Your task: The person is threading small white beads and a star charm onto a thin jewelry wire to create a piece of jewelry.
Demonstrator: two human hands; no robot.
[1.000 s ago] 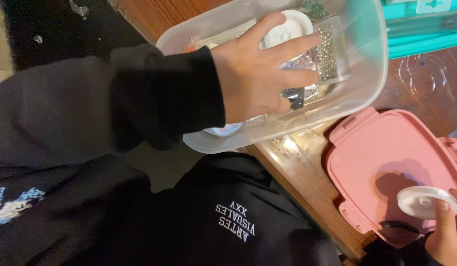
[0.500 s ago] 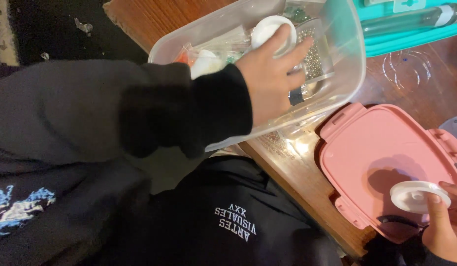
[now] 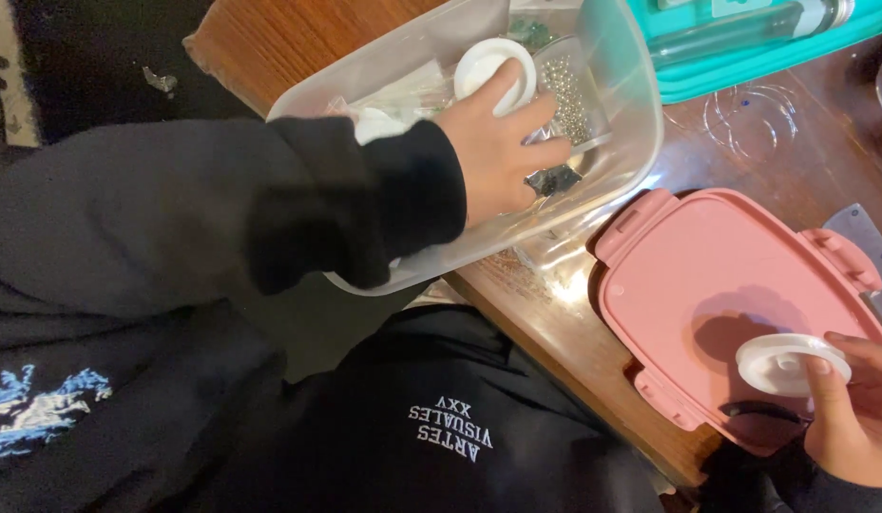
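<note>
The left hand [image 3: 493, 152] reaches into a clear plastic tub [image 3: 622, 123] at the far left of the wooden tabletop [image 3: 555, 323], fingers spread loosely over the contents and touching a round white lid [image 3: 488, 66]; whether it actually grips anything cannot be told. Beside the fingers lie small bags of silver beads [image 3: 569, 90] and darker bits. The tub juts over the near edge of the tabletop, part of its base hanging above the person's lap. The right hand [image 3: 854, 418], at the near right, pinches a second white disc-shaped lid [image 3: 788, 363] between thumb and fingers, holding it over a pink latching lid [image 3: 736, 294] that lies flat. A teal container [image 3: 745, 47] sits at the far edge.

The overhang looks like the main risk: downward pressure from the left hand could tip the tub toward the lap and spill beads. The bead bags could also tear or slide out while the hand rummages.
</note>
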